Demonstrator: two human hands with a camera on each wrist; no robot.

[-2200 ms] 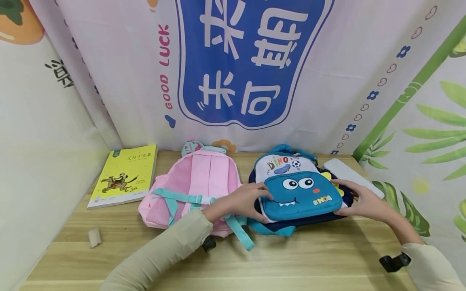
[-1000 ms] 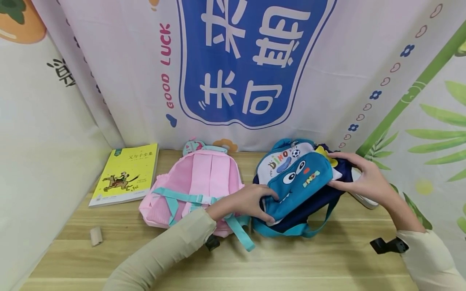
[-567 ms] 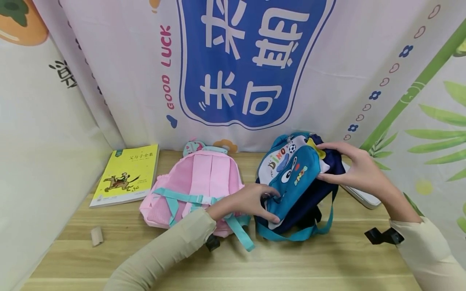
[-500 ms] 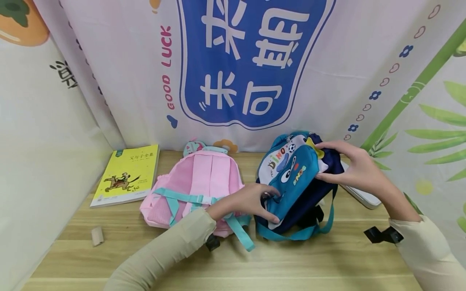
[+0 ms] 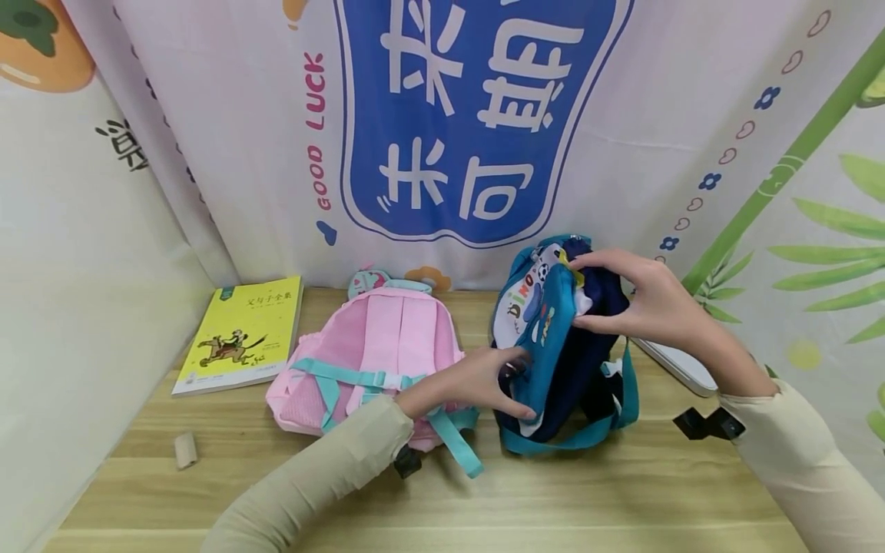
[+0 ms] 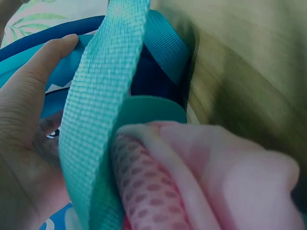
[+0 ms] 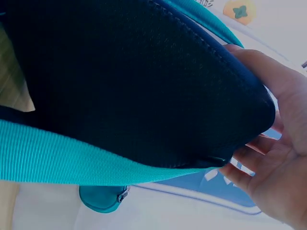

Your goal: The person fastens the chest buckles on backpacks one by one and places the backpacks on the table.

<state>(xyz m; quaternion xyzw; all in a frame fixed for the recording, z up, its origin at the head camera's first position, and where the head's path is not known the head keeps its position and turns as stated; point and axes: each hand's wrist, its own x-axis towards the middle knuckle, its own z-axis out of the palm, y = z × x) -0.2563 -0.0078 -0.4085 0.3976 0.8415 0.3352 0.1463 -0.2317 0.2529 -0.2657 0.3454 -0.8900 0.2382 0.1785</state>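
Big lettering leads it off: pink GOOD LUCK climbs the curtain (image 5: 650,161), turned on its side, and right next to it comes the blue panel (image 5: 470,127) with huge white characters, also sideways, 未来 in one row and 可期 in the other! Down to the yellow book (image 5: 238,336), where the cover gives us 父与子全集 in black, its smaller print too tiny to read. Over on the blue bag (image 5: 574,369), colourful letters spell DINO on the white part, while the pocket (image 5: 548,349) shows lettering too slanted to make out. A black character on the left wall (image 5: 69,200) stays unclear.
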